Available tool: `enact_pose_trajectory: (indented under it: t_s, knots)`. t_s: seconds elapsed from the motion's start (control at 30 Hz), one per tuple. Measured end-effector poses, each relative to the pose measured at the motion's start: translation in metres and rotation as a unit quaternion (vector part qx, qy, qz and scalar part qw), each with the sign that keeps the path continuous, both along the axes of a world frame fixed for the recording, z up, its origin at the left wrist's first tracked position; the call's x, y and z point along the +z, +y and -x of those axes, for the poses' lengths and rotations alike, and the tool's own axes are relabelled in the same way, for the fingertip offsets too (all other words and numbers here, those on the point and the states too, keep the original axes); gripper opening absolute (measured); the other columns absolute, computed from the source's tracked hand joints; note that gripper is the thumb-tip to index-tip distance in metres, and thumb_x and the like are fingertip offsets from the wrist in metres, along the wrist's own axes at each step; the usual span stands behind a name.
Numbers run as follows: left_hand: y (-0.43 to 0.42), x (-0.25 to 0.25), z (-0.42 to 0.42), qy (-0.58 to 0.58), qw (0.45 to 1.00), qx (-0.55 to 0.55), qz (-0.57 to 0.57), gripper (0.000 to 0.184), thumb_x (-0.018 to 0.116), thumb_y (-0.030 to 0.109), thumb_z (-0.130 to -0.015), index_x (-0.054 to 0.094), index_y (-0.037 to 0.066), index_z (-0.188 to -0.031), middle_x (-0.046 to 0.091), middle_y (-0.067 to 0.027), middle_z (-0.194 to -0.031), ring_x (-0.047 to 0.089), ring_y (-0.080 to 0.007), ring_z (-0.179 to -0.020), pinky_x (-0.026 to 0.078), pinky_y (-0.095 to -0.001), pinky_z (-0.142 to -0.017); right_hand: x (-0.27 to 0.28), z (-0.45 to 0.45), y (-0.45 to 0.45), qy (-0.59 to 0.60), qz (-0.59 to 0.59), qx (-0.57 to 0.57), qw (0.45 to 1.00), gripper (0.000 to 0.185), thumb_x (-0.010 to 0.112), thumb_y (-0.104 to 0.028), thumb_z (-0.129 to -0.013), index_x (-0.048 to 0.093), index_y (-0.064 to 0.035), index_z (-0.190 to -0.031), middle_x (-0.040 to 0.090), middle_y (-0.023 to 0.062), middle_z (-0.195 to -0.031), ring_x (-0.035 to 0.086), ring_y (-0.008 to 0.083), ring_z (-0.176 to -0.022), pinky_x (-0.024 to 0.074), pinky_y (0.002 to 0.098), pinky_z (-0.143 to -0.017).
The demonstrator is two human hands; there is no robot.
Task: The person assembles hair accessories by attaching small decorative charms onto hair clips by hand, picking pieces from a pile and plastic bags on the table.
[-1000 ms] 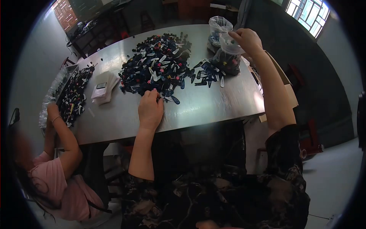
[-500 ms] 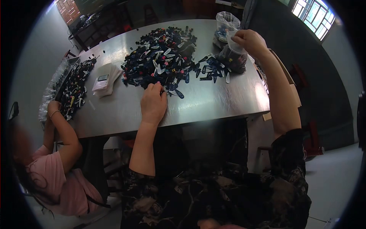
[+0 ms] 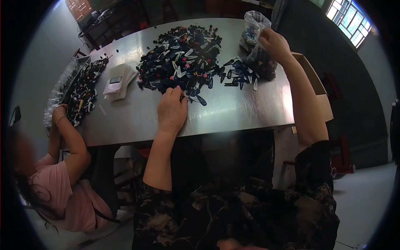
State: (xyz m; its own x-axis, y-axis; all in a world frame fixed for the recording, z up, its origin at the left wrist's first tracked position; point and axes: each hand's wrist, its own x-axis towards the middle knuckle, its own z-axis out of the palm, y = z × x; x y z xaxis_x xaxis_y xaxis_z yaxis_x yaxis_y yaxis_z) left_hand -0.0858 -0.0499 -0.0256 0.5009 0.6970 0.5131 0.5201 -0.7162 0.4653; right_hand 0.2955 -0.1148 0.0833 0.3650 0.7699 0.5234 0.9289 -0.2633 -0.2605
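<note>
Seemingly, I'm handling clips: my right grip (image 3: 273, 45) pinches the bag (image 3: 265, 68); my left grip (image 3: 172, 110) (open or closed, I can't tell) touches the clip pile (image 3: 179, 62). Any next move calls for a steady bag.

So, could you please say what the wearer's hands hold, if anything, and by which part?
The right hand grips a clear bag near its top; whether the left hand, by the clip pile, holds anything is unclear.

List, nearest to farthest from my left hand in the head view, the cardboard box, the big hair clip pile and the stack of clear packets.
From your left hand:
1. Big hair clip pile: right at the fingertips, just beyond the hand.
2. Stack of clear packets: off to the left.
3. Cardboard box: far right, beyond the table's edge.
</note>
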Motion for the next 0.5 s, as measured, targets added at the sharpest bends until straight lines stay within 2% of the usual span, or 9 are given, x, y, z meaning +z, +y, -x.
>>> enact_pose_trajectory:
  t_s: [0.07,0.1,0.17,0.2,0.27,0.33,0.43,0.5]
  knots:
    - [0.001,-0.002,0.001,0.027,1.000,0.005,-0.001,0.011,0.066,0.012,-0.086,0.059,0.007,-0.094,0.058,-0.0107,-0.096,0.060,-0.0339,-0.092,0.050,-0.0464,-0.077,-0.001,0.018,-0.008,-0.074,-0.088,-0.026,0.993,0.023,0.065,-0.029,-0.089,0.067,-0.0087,-0.099,0.071,0.0136,-0.097,0.068,0.0335,-0.089,0.0519,0.0454,-0.081]
    - [0.000,-0.002,0.001,0.028,1.000,0.004,0.001,0.011,0.066,0.012,-0.086,0.059,0.007,-0.094,0.058,-0.0107,-0.096,0.060,-0.0339,-0.092,0.050,-0.0464,-0.077,0.000,0.023,-0.014,-0.074,-0.087,-0.026,0.993,0.023,0.065,-0.029,-0.089,0.067,-0.0087,-0.099,0.071,0.0136,-0.097,0.068,0.0335,-0.089,0.0519,0.0454,-0.081]
    - [-0.001,0.001,0.001,0.021,1.000,0.003,0.000,0.011,0.066,0.011,-0.086,0.059,0.007,-0.094,0.058,-0.0106,-0.095,0.060,-0.0338,-0.092,0.050,-0.0462,-0.077,0.004,0.035,-0.027,-0.214,-0.220,-0.022,0.952,0.025,0.067,-0.035,-0.087,0.064,-0.0130,-0.098,0.070,0.0102,-0.092,0.068,0.0357,-0.084,0.0507,0.0471,-0.076]
    - [-0.001,0.001,0.001,0.018,1.000,0.004,-0.001,0.011,0.066,0.011,-0.086,0.059,0.007,-0.094,0.058,-0.0106,-0.095,0.060,-0.0338,-0.092,0.050,-0.0462,-0.077,-0.004,0.049,-0.035,-0.135,-0.219,-0.006,0.966,0.022,0.068,-0.031,-0.088,0.061,-0.0112,-0.091,0.067,0.0110,-0.085,0.067,0.0350,-0.080,0.0517,0.0479,-0.070]
    - [0.000,-0.001,0.001,0.025,1.000,0.005,0.000,0.012,0.067,0.011,-0.085,0.060,0.007,-0.094,0.058,-0.0105,-0.095,0.060,-0.0336,-0.092,0.050,-0.0459,-0.077,-0.026,0.067,-0.052,-0.074,-0.039,-0.017,0.996,0.019,0.064,-0.030,-0.090,0.062,-0.0108,-0.090,0.068,0.0134,-0.086,0.068,0.0340,-0.084,0.0527,0.0462,-0.070]
    - [0.001,-0.002,0.001,0.024,1.000,0.008,-0.006,0.012,0.067,0.012,-0.085,0.060,0.007,-0.094,0.058,-0.0104,-0.095,0.060,-0.0335,-0.092,0.050,-0.0458,-0.077,-0.055,0.064,-0.057,-0.089,0.078,-0.055,0.991,0.018,0.059,-0.028,-0.093,0.063,-0.0107,-0.090,0.068,0.0142,-0.086,0.068,0.0355,-0.083,0.0530,0.0485,-0.072]
    - [0.001,-0.003,0.001,0.026,0.999,0.008,-0.017,0.013,0.067,0.012,-0.085,0.060,0.007,-0.094,0.058,-0.0103,-0.096,0.060,-0.0333,-0.092,0.050,-0.0457,-0.077,-0.077,0.056,-0.055,-0.083,0.049,-0.016,0.995,0.020,0.054,-0.027,-0.095,0.065,-0.0107,-0.091,0.069,0.0139,-0.084,0.068,0.0377,-0.080,0.0531,0.0497,-0.072]
    - [0.000,-0.003,0.000,0.028,0.999,0.005,-0.023,0.013,0.068,0.012,-0.085,0.060,0.007,-0.094,0.058,-0.0103,-0.096,0.060,-0.0332,-0.091,0.050,-0.0457,-0.077,-0.078,0.053,-0.050,-0.070,0.054,-0.031,0.996,0.022,0.052,-0.025,-0.096,0.067,-0.0110,-0.090,0.069,0.0139,-0.085,0.068,0.0389,-0.080,0.0530,0.0503,-0.073]
